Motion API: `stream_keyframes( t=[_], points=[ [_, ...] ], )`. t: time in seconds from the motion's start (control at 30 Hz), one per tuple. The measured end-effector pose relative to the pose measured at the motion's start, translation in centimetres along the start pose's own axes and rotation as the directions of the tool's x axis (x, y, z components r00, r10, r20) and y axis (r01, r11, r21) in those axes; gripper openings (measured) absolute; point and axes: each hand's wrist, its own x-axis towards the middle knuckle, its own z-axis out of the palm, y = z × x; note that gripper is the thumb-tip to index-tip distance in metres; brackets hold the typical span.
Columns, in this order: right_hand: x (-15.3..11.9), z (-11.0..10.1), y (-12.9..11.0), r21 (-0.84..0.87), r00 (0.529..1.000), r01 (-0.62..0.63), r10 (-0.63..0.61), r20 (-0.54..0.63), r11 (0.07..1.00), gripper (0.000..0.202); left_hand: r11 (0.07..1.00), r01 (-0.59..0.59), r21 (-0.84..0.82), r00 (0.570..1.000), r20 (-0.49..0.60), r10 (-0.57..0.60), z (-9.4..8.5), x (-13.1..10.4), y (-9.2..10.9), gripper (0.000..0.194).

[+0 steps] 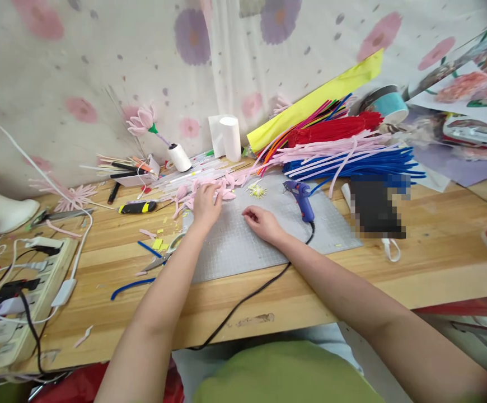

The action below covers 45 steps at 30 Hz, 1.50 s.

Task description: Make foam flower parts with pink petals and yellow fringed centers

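My left hand point(207, 206) reaches over the pink fuzzy petals point(228, 194) at the back left of the grey cutting mat point(230, 246), its fingers bent down among them; whether it grips one is hidden. Over the middle of the mat, my right hand point(261, 223) is curled with thumb and fingertips close together, and anything between them is too small to make out. A small yellow-and-white stamen cluster point(257, 191) lies just beyond it. The blue glue gun point(300, 200) rests on the mat to the right, its black cord running toward the table's front edge.
Scissors point(159, 259) and a yellow-black cutter point(137, 207) lie left of the mat. Bundles of blue point(352, 167) and red stems point(336, 130) are piled at the back right. A pink flower point(143, 120) stands in a white holder point(179, 158). A power strip point(37, 302) sits far left.
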Motion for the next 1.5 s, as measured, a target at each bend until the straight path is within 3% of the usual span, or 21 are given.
stream_keyframes(
  t=[0.1, 0.27, 0.47, 0.67, 0.8, 0.87, 0.97, 1.07, 1.17, 1.33, 1.43, 1.5],
  points=[
    [0.8, 0.2, -0.3, -0.062, 0.999, 0.054, -0.054, 0.006, 0.997, 0.023, 0.997, 0.029, 0.068, 1.0, -0.006, -0.029, -1.8, -3.3, -2.3, 0.027],
    [3.0, 1.4, -1.9, -0.252, 0.969, 0.224, -0.187, 0.162, 0.941, 0.038, 0.969, 0.104, 0.224, 0.99, 0.072, -0.123, -1.7, -5.8, -4.4, 0.048],
    [5.6, 2.9, -3.3, -0.368, 0.972, 0.218, -0.166, 0.166, 0.904, 0.04, 0.952, 0.234, 0.198, 0.971, 0.003, -0.24, -1.1, -3.9, -4.8, 0.036],
    [7.6, 3.5, -3.1, -0.42, 0.986, 0.162, -0.128, 0.107, 0.893, 0.045, 0.961, 0.273, -0.039, 0.952, -0.133, -0.276, 1.1, -1.0, -6.2, 0.03],
    [7.8, 4.4, -2.9, -0.4, 0.982, 0.175, -0.129, 0.14, 0.9, 0.058, 0.942, 0.262, -0.208, 0.949, -0.121, -0.29, 2.3, -0.5, -6.5, 0.043],
    [7.4, 4.8, -2.8, -0.387, 0.982, 0.177, -0.134, 0.135, 0.905, 0.062, 0.969, 0.174, -0.173, 0.974, -0.116, -0.195, 1.6, -1.5, -6.6, 0.052],
    [6.3, 5.1, -2.8, -0.339, 0.979, 0.198, -0.173, 0.104, 0.92, 0.062, 0.999, 0.0, -0.05, 0.999, -0.053, -0.003, -0.7, -4.9, -6.8, 0.052],
    [5.0, 5.2, -3.0, -0.246, 0.972, 0.225, -0.199, 0.126, 0.943, 0.056, 0.997, -0.034, 0.072, 0.997, 0.079, 0.028, -3.2, -8.7, -7.3, 0.051],
    [4.2, 4.9, -3.1, -0.179, 0.96, 0.256, -0.228, 0.165, 0.95, 0.05, 0.988, -0.001, 0.153, 0.993, 0.114, -0.017, -4.4, -11.1, -7.5, 0.047],
    [4.0, 4.5, -2.3, -0.323, 0.987, 0.159, -0.14, 0.081, 0.933, 0.047, 0.979, 0.041, 0.198, 0.997, 0.062, -0.054, -4.8, -11.2, -7.3, 0.036],
    [3.4, 6.0, -3.1, -0.408, 0.993, 0.113, -0.088, 0.08, 0.906, 0.058, 0.972, 0.01, 0.234, 1.0, -0.015, -0.006, -6.0, -10.4, -7.4, 0.036],
    [2.6, 7.9, -4.9, -0.414, 0.996, 0.068, -0.041, 0.073, 0.908, 0.064, 0.966, 0.041, 0.257, 0.997, -0.076, -0.022, -7.4, -9.7, -7.9, 0.034]
  ],
)
